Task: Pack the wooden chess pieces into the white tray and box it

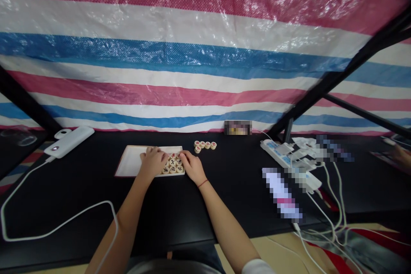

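An open shallow box (128,160) lies on the black table, its left part white and bare, its right part filled with rows of round Chinese chess pieces (172,169) marked in red and black. Over the middle of the box is my left hand (154,161), palm down, fingers bent and somewhat apart; its fingertips are partly hidden. My right hand (193,166) grips the box's right edge, thumb at the rim beside the pieces. Just beyond that hand, several loose chess pieces (208,145) with red characters sit on the table, one nearer than the row.
A white power bank (69,142) with a cable stands at the left. On the right are a power strip (276,150) with plugs and cables, and a blurred phone (282,195). A striped plastic sheet (180,85) hangs behind; a black frame bar (327,81) slants at right.
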`<action>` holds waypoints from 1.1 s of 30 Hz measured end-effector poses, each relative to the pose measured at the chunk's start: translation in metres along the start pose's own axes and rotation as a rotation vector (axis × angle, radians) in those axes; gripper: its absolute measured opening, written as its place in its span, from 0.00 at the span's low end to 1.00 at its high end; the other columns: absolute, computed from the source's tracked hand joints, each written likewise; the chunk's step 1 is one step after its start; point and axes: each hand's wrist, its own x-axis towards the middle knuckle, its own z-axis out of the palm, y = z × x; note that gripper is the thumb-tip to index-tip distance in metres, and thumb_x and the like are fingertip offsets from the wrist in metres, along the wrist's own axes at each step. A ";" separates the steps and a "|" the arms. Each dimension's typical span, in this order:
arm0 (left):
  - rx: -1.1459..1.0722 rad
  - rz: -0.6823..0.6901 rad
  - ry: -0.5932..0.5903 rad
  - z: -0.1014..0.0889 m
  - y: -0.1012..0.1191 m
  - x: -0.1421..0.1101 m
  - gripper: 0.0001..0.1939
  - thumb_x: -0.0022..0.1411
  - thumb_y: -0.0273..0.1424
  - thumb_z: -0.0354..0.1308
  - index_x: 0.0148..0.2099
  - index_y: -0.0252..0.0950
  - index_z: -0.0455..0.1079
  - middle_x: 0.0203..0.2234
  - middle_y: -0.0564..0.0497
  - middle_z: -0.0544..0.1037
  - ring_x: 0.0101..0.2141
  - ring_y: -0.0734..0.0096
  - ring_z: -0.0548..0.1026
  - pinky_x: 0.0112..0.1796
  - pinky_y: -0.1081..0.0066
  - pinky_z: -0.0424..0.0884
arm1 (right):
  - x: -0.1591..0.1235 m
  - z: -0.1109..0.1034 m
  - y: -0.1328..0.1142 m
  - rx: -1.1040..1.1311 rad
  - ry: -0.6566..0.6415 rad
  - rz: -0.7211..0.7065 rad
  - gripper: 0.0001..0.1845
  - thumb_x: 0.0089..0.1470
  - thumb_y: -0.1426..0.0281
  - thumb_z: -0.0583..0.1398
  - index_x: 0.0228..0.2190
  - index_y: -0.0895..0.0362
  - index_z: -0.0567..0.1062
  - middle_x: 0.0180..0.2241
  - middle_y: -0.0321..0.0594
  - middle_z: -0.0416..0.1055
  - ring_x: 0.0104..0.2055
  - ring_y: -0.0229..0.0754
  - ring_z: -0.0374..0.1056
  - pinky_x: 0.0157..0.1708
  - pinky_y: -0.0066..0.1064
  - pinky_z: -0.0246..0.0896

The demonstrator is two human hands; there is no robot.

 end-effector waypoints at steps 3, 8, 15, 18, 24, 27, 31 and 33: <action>-0.043 -0.003 -0.013 0.000 0.001 0.000 0.18 0.64 0.40 0.46 0.40 0.40 0.76 0.47 0.45 0.75 0.49 0.49 0.65 0.45 0.50 0.61 | 0.000 0.000 0.001 -0.003 -0.004 0.006 0.18 0.63 0.59 0.50 0.42 0.54 0.75 0.25 0.35 0.73 0.29 0.38 0.70 0.30 0.23 0.57; -0.157 -0.009 -0.003 -0.003 -0.002 0.001 0.13 0.62 0.40 0.49 0.41 0.43 0.73 0.42 0.48 0.78 0.46 0.50 0.68 0.45 0.51 0.61 | 0.000 0.001 0.000 -0.022 0.022 -0.024 0.17 0.63 0.60 0.50 0.41 0.55 0.75 0.25 0.36 0.71 0.28 0.38 0.69 0.31 0.25 0.59; -0.656 0.046 0.139 -0.010 0.008 -0.005 0.16 0.60 0.44 0.52 0.43 0.41 0.73 0.39 0.51 0.78 0.41 0.64 0.73 0.44 0.66 0.67 | -0.003 -0.002 -0.008 -0.134 0.324 -0.287 0.18 0.56 0.60 0.58 0.46 0.55 0.72 0.40 0.46 0.71 0.44 0.46 0.67 0.47 0.38 0.64; -0.873 0.120 0.049 -0.004 0.019 -0.008 0.18 0.58 0.46 0.55 0.42 0.38 0.73 0.34 0.51 0.78 0.36 0.68 0.73 0.40 0.70 0.69 | -0.005 -0.001 -0.011 -0.110 0.296 -0.373 0.16 0.58 0.63 0.57 0.47 0.55 0.72 0.43 0.46 0.72 0.47 0.46 0.68 0.48 0.40 0.65; -1.114 0.084 0.001 0.013 0.028 -0.007 0.19 0.57 0.46 0.58 0.42 0.36 0.70 0.34 0.49 0.78 0.37 0.67 0.76 0.40 0.69 0.71 | -0.004 0.000 -0.010 0.000 0.275 -0.253 0.15 0.60 0.64 0.55 0.47 0.54 0.73 0.46 0.46 0.73 0.48 0.44 0.69 0.50 0.38 0.65; -1.219 0.010 0.096 0.014 0.025 -0.005 0.23 0.54 0.47 0.59 0.45 0.36 0.69 0.35 0.48 0.78 0.38 0.66 0.78 0.41 0.67 0.73 | 0.001 -0.011 0.002 0.069 0.370 -0.084 0.17 0.58 0.62 0.57 0.47 0.56 0.72 0.46 0.46 0.74 0.42 0.43 0.71 0.46 0.36 0.67; -1.259 -0.049 0.216 0.012 0.019 -0.003 0.26 0.54 0.45 0.59 0.51 0.36 0.69 0.39 0.47 0.78 0.39 0.65 0.78 0.40 0.67 0.74 | 0.007 -0.037 0.035 0.141 0.559 0.163 0.20 0.54 0.57 0.58 0.42 0.59 0.72 0.40 0.46 0.75 0.37 0.42 0.71 0.41 0.34 0.68; -1.276 -0.081 0.231 0.013 0.017 -0.002 0.25 0.53 0.42 0.61 0.51 0.36 0.69 0.40 0.46 0.78 0.40 0.64 0.77 0.39 0.67 0.74 | 0.008 -0.049 0.052 0.078 0.591 0.257 0.21 0.51 0.56 0.60 0.39 0.61 0.73 0.38 0.48 0.74 0.34 0.42 0.70 0.39 0.35 0.67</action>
